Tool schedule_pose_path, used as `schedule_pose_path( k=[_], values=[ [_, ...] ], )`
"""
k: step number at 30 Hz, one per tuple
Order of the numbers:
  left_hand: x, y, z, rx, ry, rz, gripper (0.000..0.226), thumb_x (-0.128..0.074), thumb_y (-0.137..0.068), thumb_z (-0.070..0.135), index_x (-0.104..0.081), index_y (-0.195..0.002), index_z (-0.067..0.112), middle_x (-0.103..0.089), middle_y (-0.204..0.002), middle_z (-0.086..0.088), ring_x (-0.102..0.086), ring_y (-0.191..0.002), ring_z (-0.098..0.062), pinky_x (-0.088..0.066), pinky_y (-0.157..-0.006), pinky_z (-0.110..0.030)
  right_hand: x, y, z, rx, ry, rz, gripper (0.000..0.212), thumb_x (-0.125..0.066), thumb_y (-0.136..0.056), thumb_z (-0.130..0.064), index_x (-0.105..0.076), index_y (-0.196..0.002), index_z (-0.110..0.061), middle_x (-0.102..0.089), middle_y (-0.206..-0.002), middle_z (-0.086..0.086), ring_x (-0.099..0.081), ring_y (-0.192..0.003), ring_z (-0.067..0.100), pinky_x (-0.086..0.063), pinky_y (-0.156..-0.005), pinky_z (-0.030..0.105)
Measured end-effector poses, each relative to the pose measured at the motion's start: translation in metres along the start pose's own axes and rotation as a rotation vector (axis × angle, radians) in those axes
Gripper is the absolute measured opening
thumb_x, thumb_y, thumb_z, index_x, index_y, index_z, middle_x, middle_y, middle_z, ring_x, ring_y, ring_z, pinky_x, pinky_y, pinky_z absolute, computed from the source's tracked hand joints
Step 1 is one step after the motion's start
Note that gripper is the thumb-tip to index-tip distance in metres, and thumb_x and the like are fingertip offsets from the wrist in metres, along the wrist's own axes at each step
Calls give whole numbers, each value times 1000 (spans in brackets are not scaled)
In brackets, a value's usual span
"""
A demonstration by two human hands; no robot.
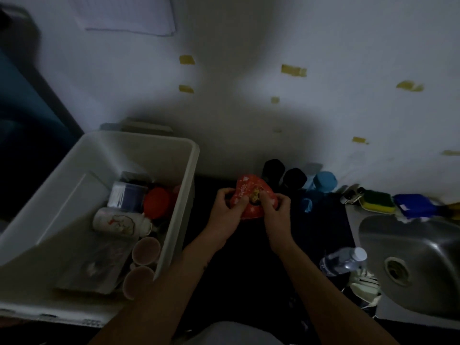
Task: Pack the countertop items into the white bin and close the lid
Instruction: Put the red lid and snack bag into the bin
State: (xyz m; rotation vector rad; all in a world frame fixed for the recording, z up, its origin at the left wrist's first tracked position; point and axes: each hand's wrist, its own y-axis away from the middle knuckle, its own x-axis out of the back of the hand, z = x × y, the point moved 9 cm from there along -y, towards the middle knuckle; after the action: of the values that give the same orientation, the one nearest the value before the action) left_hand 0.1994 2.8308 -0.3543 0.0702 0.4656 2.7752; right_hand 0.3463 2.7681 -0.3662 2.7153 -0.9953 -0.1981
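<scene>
A red heart-shaped tin (249, 192) with white and yellow print is held above the dark countertop (249, 270). My left hand (227, 210) grips its left edge and my right hand (276, 211) grips its right edge, thumbs on top. The open white bin (184, 190) stands to the left. Inside it lie a red lid (156, 202), a white printed mug (119, 221), a blue-banded container (127, 195) and two pinkish cups (145, 250). Behind the tin stand two black cups (273, 170) and blue cups (323, 181).
A clear water bottle (344, 260) lies right of my right arm. A steel sink (423, 257) fills the right side, with a green-yellow sponge (378, 200) and blue cloth (413, 205) behind it. The white wall carries bits of yellow tape. The scene is dim.
</scene>
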Motion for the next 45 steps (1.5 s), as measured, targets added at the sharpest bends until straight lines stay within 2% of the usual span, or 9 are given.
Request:
schedule_pose_path(
  k=[2,7,14,18,20,25,33,37,45],
  values=[
    [7,1,26,-75,-32,-21,36,-68,-89,29,-50,-120,22,-61,-106,1,-63,-89,-6,-52,-65,-14,-9,4,-20,50,-12,-7,38,-63,-91,-38,-44,-117,-17,-58,-112,4,-64,-97,16,-52,-69,24],
    [44,-1,75,-161,9,-57,36,-70,-87,24,-53,-118,21,-65,-105,-1,-68,-88,-11,-57,-74,-26,-44,21,-67,181,10,-35,39,-63,-90,-40,-46,-116,-16,-59,-109,0,-64,-95,11,-53,-65,16],
    [129,-14,91,-116,125,12,34,-69,-89,21,-54,-119,18,-65,-113,-5,-68,-97,-23,-57,-85,-40,-125,36,-94,262,143,-102,41,-67,-86,-46,-49,-110,-18,-62,-104,-3,-66,-93,10,-56,-74,24],
    [184,-25,81,-73,163,83,37,-71,-87,23,-55,-120,17,-64,-116,-8,-68,-98,-27,-57,-86,-48,-176,47,-95,293,199,-163,32,-65,-91,-36,-52,-111,-14,-61,-97,-11,-65,-83,-7,-53,-64,13],
    [207,-31,74,-33,197,92,43,-72,-86,29,-54,-123,17,-63,-119,-8,-67,-99,-28,-57,-86,-49,-199,51,-91,274,189,-210,29,-61,-94,-31,-51,-116,-15,-60,-99,-9,-64,-80,-9,-52,-63,11],
    [254,-42,59,46,168,114,55,-70,-85,41,-49,-130,19,-61,-118,-6,-66,-99,-24,-58,-75,-37,-250,56,-73,172,131,-278,31,-57,-96,-30,-50,-124,-19,-63,-110,-1,-67,-95,12,-59,-79,31],
    [284,-66,24,167,102,88,40,-61,-94,36,-50,-128,17,-61,-119,-9,-63,-93,-21,-55,-76,-35,-291,46,-20,63,258,-276,54,-64,-89,-32,-39,-137,-32,-50,-131,3,-57,-111,20,-55,-92,43],
    [281,-78,12,201,92,74,29,-58,-96,24,-55,-124,17,-60,-100,-2,-61,-83,-16,-54,-76,-33,-295,37,3,-8,239,-226,60,-65,-89,-27,-34,-141,-28,-47,-134,5,-54,-110,18,-52,-90,35],
    [272,-112,-9,182,-30,16,26,-55,-96,18,-58,-122,21,-64,-115,-7,-64,-97,-19,-56,-83,-36,-302,17,51,-166,181,-136,80,-74,-81,-22,-29,-147,-27,-44,-140,9,-52,-119,23,-50,-88,33]
  ],
)
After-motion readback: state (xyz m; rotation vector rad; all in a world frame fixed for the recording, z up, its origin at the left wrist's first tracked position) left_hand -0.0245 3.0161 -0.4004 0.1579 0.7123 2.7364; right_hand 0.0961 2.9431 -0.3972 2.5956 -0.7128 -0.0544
